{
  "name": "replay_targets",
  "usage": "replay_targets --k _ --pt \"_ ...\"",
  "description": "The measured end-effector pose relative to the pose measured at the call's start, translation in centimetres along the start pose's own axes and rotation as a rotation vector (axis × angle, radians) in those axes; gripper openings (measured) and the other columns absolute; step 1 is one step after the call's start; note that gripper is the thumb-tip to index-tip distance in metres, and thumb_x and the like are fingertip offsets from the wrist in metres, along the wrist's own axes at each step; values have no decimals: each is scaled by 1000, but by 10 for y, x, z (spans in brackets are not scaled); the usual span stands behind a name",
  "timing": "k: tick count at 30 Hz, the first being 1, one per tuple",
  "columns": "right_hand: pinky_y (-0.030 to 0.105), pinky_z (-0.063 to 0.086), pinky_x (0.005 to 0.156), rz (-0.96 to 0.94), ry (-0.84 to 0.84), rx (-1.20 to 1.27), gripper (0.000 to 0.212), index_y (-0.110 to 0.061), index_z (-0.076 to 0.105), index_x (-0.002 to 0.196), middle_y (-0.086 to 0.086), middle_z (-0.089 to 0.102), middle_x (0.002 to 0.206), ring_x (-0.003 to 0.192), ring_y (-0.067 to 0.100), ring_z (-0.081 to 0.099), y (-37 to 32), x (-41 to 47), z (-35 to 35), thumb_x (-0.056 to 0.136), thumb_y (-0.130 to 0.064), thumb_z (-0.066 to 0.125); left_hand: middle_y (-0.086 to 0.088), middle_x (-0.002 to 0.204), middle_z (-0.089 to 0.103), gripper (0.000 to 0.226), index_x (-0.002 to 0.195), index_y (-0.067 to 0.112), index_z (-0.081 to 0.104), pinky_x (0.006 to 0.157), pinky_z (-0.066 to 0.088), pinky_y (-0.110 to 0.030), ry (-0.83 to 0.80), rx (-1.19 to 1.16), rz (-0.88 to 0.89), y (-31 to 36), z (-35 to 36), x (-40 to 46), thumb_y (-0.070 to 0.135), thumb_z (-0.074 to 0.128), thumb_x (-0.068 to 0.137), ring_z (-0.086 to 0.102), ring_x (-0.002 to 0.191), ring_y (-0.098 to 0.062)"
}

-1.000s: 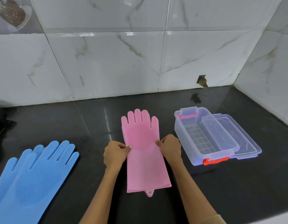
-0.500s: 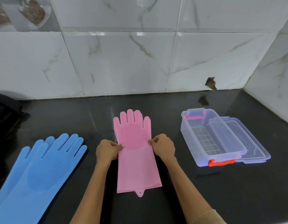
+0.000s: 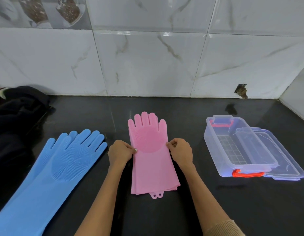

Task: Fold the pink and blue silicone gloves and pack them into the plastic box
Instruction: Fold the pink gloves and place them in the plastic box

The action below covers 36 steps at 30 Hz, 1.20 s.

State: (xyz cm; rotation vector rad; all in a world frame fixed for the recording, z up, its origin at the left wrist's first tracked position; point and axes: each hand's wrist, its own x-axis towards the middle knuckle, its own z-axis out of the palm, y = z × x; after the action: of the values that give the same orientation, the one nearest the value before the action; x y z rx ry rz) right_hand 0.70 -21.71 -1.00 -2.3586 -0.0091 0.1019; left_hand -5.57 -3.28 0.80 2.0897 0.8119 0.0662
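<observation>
The pink silicone gloves (image 3: 152, 160) lie stacked flat on the black counter, fingers pointing to the wall, two hanging tabs showing at the cuff. My left hand (image 3: 119, 153) pinches their left edge at palm height. My right hand (image 3: 181, 153) pinches the right edge at the same height. The blue gloves (image 3: 59, 169) lie flat and overlapped to the left, slanting toward the near-left corner, untouched. The clear plastic box (image 3: 216, 147) with orange handles stands open and empty at the right.
The box's clear lid (image 3: 284, 160) lies against the box's right side. A dark cloth or bag (image 3: 20, 106) sits at the back left by the wall. Marble tile walls close the back and the right of the black counter (image 3: 233, 210).
The camera has swung left, so everything sits further right in view. Both hands keep the same pinch on the pink gloves, and the two cuff tabs now show apart.
</observation>
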Motion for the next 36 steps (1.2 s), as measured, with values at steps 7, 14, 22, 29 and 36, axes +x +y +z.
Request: replay_targets --k 7,14,22,29,36 --pt "32 53 71 4 -26 72 21 -9 72 86 5 72 82 63 15 60 4 -2 -2 88 -29 64 -6 81 72 10 84 10 75 74 55 -36 115 80 29 -3 7 0 19 72 82 68 77 -21" --pt "27 50 71 -23 29 83 13 -15 67 86 -1 69 83 71 12 61 4 -4 -1 86 -28 66 -5 79 71 10 79 10 74 64 45 -28 210 83 77 -10 11 0 20 77 78 58 65 -12" --pt "19 43 73 -460 -144 -307 17 -14 67 98 -2 63 100 82 11 56 14 -6 -8 92 -10 53 0 92 70 10 92 15 73 80 52 -28 70 291 468 -28 4 8 17 63 89 62 80 -13" --pt "23 50 84 -778 -208 -567 37 -24 62 123 -7 60 120 97 13 56 25 0 -21 89 -10 60 4 121 61 33 125 25 60 93 50 -29 -30 684 744 -48 -4 23 22 58 92 57 110 -14" --pt "31 36 104 -985 -205 -700 33 -25 68 113 -1 64 126 121 19 57 22 9 -32 80 -21 72 -1 89 45 35 90 22 44 82 31 -51 377 650 540 71 79 28 45 17 93 39 84 -27"
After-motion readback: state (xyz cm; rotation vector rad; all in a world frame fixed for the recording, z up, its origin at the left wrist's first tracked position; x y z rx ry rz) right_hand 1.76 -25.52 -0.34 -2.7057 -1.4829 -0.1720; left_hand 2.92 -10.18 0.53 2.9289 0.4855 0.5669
